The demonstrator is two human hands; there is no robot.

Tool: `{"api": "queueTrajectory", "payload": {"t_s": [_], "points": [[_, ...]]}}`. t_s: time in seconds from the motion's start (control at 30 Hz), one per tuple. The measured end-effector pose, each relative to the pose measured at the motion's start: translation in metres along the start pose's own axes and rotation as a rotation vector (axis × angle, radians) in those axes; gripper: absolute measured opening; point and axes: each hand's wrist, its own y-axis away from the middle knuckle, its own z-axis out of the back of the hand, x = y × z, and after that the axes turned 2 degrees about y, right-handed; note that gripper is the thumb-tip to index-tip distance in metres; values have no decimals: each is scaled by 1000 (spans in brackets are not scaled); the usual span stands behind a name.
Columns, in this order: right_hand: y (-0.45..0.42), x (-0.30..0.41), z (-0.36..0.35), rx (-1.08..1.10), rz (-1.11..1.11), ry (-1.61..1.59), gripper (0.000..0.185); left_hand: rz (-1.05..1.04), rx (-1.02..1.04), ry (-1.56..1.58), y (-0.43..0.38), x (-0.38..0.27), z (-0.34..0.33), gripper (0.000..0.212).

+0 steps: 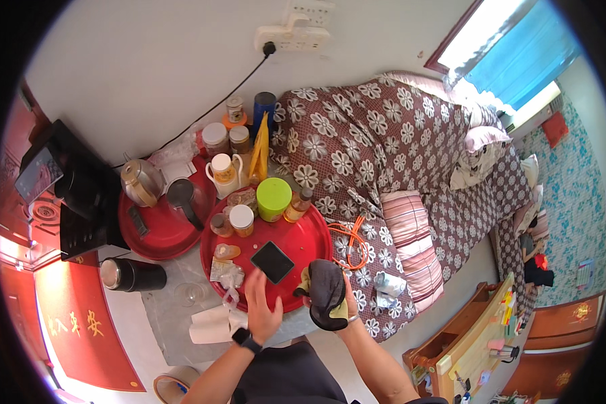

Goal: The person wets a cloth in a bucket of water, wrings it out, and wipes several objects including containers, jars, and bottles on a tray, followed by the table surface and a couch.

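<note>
My right hand [352, 303] grips a bunched dark grey and yellow-green cloth [327, 293] above the front right rim of a round red tray [303, 240]. My left hand [263, 305], with a black smartwatch at the wrist, has its fingers apart and nothing in them. Its fingertips are close to the lower left edge of a dark-screened tablet or phone [272, 262] on the tray; I cannot tell whether they touch it. Behind the device stand a green-lidded jar [273, 199], a white-lidded jar [242, 220] and a bottle of amber liquid [298, 205].
Left of the tray are a drinking glass [189, 294], a black thermos [134, 274] and a paper roll [209, 324]. A second red tray [159, 237] holds an electric kettle [142, 183]. At right, an orange cable [353, 245] lies on a flower-patterned cover [384, 136] beside a striped pillow [413, 247].
</note>
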Motion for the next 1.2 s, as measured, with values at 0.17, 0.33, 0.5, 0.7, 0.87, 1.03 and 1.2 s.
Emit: {"api": "queueTrajectory", "payload": {"t_s": [0.17,0.33,0.5,0.7,0.87,1.03,1.2], "points": [[-2,3,9,-31,46,-117,60,-62,270,238,0,-79,2,57],[0,7,10,129,24,-166,57,68,329,181,-20,-95,-25,48],[8,33,27,30,159,190,65,192,436,473,-43,-91,-20,45],[15,65,11,290,1,297,100,1012,528,1360,-67,-79,-24,37],[29,66,24,-40,-168,254,62,672,226,519,-45,-53,-33,49],[6,52,36,-340,206,519,54,993,-463,461,-60,-34,-32,61],[-36,49,-7,-289,554,1247,60,997,-360,469,-76,4,-51,58]]}}
